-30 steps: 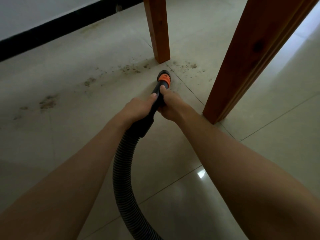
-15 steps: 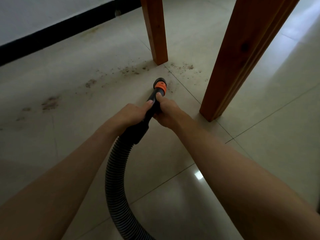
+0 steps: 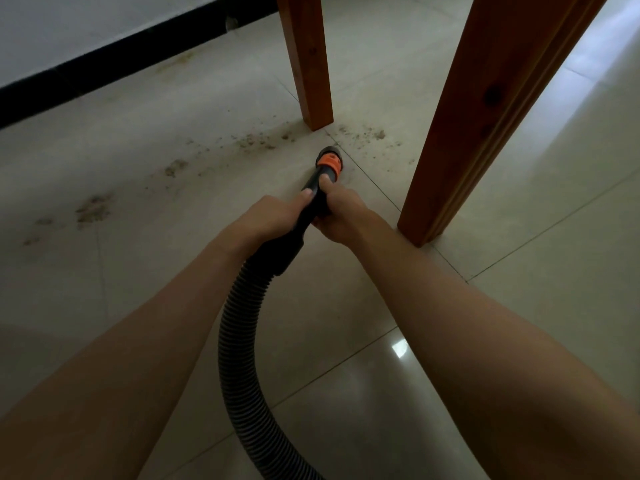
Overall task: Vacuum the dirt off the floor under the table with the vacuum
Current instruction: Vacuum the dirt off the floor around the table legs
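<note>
I hold a black vacuum nozzle with an orange collar (image 3: pixel 329 163), its mouth pointed down at the tiled floor. My left hand (image 3: pixel 273 216) grips the black handle from the left, and my right hand (image 3: pixel 341 214) grips it from the right, thumb along the tube. A ribbed black hose (image 3: pixel 239 358) curves back from the handle toward me. Brown dirt (image 3: pixel 363 135) lies just beyond the nozzle, between the table legs. More dirt (image 3: pixel 256 142) trails left, with a larger patch (image 3: pixel 95 209) far left.
Two wooden table legs stand close: a far leg (image 3: pixel 308 64) just beyond the nozzle and a thick near leg (image 3: pixel 485 116) right of my right hand. A white wall with a black skirting board (image 3: pixel 104 64) runs along the back left.
The nozzle pulled back a little from the far leg, then moved forward again toward the dirt beside it. Both hands kept their grip on the handle.
</note>
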A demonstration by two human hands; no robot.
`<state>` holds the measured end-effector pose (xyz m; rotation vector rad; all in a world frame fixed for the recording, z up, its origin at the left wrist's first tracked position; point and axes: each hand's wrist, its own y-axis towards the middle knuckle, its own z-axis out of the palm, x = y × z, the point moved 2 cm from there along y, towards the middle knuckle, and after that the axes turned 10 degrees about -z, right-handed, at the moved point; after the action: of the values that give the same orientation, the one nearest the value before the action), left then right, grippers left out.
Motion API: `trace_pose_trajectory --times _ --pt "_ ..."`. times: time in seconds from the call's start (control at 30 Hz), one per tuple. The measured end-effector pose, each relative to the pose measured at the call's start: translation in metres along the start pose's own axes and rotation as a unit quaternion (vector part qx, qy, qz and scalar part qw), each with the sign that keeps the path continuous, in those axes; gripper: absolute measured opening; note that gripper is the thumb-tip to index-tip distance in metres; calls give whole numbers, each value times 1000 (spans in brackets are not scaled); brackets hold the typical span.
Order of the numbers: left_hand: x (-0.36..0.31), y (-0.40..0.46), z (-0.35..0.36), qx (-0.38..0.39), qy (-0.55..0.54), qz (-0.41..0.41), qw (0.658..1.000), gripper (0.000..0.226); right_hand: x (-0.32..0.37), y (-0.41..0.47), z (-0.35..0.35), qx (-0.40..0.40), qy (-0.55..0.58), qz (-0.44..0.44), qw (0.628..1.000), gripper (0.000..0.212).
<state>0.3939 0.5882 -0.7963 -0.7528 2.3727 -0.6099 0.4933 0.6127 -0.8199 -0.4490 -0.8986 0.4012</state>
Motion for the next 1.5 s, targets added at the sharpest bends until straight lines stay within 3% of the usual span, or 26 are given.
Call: trace_pose_trajectory --times 0.3,0.6,1.0,1.2,1.5 --pt "32 -18 -4 24 53 -12 998 58 -31 -20 8 34 -33 35 998 46" --pt "44 -27 0 61 95 54 992 74 -32 -35 -14 17 16 11 1000 23" --pt "11 -5 12 50 89 70 992 76 -6 -14 -19 -59 -30 -23 998 38" --pt "14 1 11 41 72 64 995 79 -1 -10 -13 -44 -57 -21 997 39" --pt "33 -22 8 22 137 41 989 77 -21 -29 -10 -8 -43 19 999 40"
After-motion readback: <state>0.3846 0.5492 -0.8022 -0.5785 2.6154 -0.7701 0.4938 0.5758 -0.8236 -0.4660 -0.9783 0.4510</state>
